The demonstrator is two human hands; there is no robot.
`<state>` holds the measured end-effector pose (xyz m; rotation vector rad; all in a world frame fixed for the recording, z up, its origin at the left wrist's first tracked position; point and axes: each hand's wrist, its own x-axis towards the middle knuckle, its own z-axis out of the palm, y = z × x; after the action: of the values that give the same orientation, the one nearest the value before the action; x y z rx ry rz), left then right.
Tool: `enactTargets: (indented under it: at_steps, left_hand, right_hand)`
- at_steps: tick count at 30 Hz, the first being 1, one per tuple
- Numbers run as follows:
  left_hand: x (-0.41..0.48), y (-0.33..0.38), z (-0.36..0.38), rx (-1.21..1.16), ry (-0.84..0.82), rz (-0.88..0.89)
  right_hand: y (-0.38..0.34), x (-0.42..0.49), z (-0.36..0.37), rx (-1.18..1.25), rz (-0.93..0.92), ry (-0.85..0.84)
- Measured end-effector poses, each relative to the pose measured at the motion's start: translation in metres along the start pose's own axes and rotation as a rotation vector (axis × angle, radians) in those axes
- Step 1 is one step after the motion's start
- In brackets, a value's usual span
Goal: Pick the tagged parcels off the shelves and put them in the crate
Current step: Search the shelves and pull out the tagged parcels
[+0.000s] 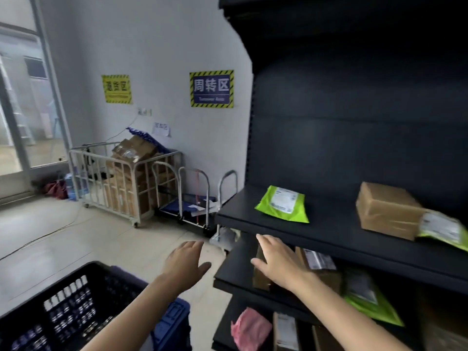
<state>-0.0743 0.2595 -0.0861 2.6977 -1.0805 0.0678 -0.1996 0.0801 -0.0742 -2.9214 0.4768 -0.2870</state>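
Note:
A dark shelf unit [278,225] fills the right side. On its upper board lie a green parcel [282,204] with a white label, a brown box [387,211] and a second green parcel [443,230] at the right edge. The board below holds a brown box [317,264] and another green parcel [372,302]. My right hand [276,262] is open, fingers spread, in front of that lower board near the brown box. My left hand [186,264] is open and empty, above the floor. A black crate [83,272] sits at the lower left.
The lowest shelf carries a pink parcel [249,328] and brown boxes [286,333]. A blue bin [174,317] stands beside the crate. A white cage trolley [101,178] with cardboard and platform carts [192,196] stand against the far wall. A cable [38,239] crosses the floor.

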Motion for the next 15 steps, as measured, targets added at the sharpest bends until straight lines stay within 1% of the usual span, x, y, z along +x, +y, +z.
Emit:
enactTargets:
  at_steps: [6,10,15]
  left_hand:
    - [-0.008,0.114,0.013,0.001,0.003,0.116]
    - [-0.014,0.18,0.021,-0.024,-0.018,0.182]
    - [-0.016,0.26,0.032,-0.047,-0.004,0.29]
  right_hand:
    - [0.095,-0.077,-0.036,0.007,0.16,0.039]
    - [0.148,-0.128,-0.058,0.027,0.242,0.072]
    - [0.211,-0.189,-0.083,0.04,0.353,0.099]
